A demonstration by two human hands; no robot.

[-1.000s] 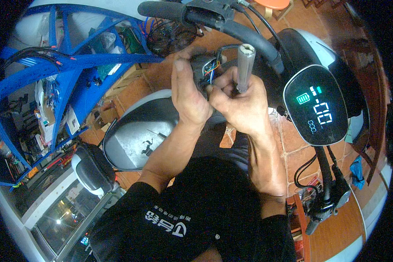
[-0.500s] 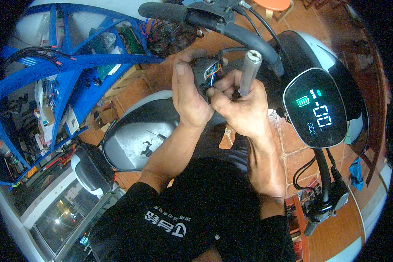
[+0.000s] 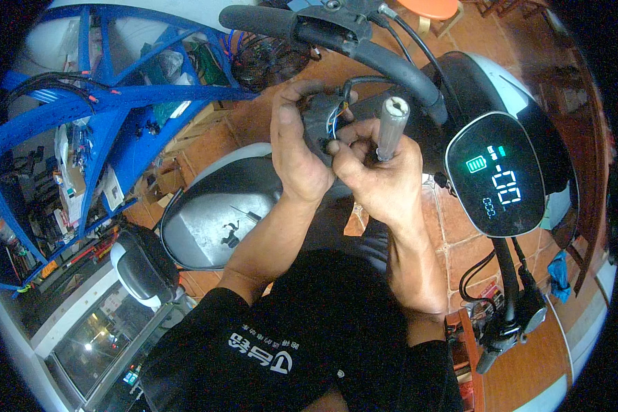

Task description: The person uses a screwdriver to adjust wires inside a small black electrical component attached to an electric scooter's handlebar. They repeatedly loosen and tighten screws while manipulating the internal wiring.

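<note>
My left hand (image 3: 299,158) is closed around a dark housing (image 3: 323,117) below the handlebar (image 3: 398,72), with thin coloured wires (image 3: 334,120) showing inside it. Beside it my right hand (image 3: 379,177) grips a screwdriver by its clear handle (image 3: 393,123), which points up; its tip is hidden. The thumb and fingertips of that hand are at the wires and housing. A black cable runs up out of the housing. A lit display (image 3: 494,172) on the scooter stands to the right of my right hand.
Blue shelving (image 3: 96,96) with packages and tools fills the left. A black glossy oval surface (image 3: 192,226) holds small dark parts (image 3: 230,233) left of my forearms. An orange stool (image 3: 426,8) is at the back, a wooden board (image 3: 542,343) at lower right.
My right hand and the screwdriver have shifted slightly down and right. The display and handlebar sit a little lower in view. The wires in the housing show less.
</note>
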